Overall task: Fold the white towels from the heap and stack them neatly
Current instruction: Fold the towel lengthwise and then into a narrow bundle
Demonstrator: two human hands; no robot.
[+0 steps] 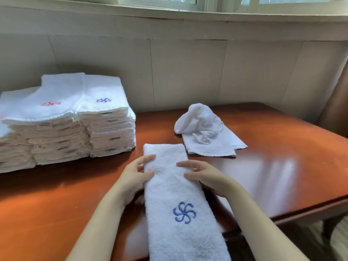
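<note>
A white towel [175, 189], folded into a long narrow strip with a blue pinwheel emblem, lies on the wooden table [282, 166] and hangs over its near edge. My left hand [134, 178] grips the strip's left edge near its far end, thumb on top. My right hand [203, 175] rests on the right edge, fingers spread across the cloth. Behind to the right lies the small heap of crumpled white towels [205, 129]. Tall stacks of folded towels [66, 119] stand at the left, topped with red and blue emblems.
A panelled wall and a window sill run behind the table. The table's right edge and a leg [331, 225] show at the right above a striped floor. A brown curtain [337, 95] hangs at the far right.
</note>
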